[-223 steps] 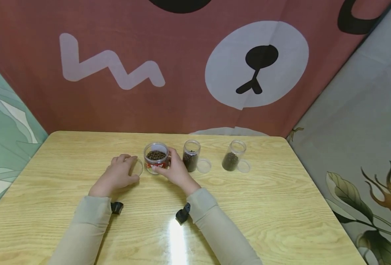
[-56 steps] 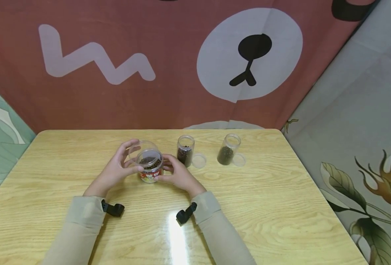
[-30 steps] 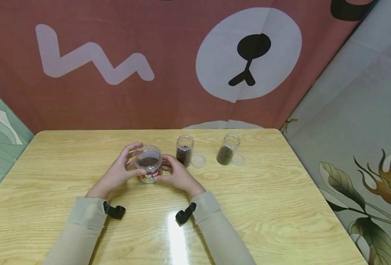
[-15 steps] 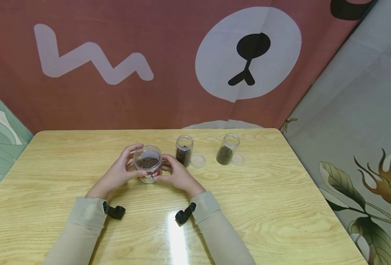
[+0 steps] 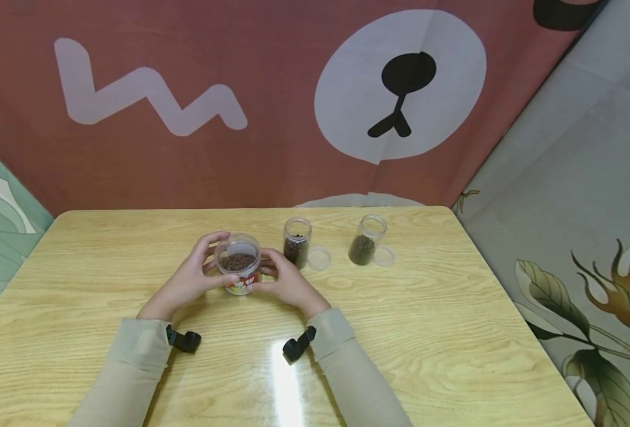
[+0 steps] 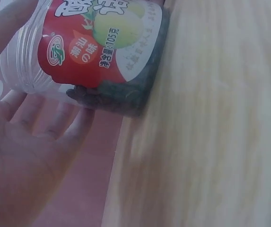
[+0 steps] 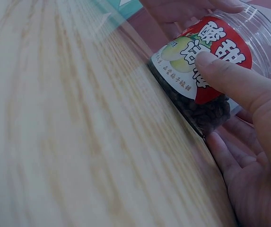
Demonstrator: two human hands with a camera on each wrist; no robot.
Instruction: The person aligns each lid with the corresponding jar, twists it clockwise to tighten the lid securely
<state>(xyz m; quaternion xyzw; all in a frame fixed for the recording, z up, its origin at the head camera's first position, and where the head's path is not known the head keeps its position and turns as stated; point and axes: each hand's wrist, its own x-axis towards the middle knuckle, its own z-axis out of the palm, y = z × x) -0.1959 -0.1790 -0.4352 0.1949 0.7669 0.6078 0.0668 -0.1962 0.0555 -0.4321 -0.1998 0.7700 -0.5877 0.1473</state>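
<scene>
A clear plastic jar with a red fruit label stands upright on the table, with brown pellet-like pieces inside. Its clear lid sits over the mouth; whether it is fully seated cannot be told. My left hand grips the lid's rim, thumb in front and fingers behind. From the other side my right hand holds the jar's body. In the right wrist view that thumb presses on the label, while the fingers pass behind the jar. The left wrist view shows the left fingers beside the clear upper part.
Right of the hands stand two taller clear jars, an uncapped one with dark pieces and another uncapped one with dark granules. A round clear lid and a second one lie flat beside them. A patterned cloth hangs behind the table.
Earlier the left hand was at the lid on the table; it then held it tilted above the jar. The lid has come down level onto the jar's mouth. Over the last half second little differs.
</scene>
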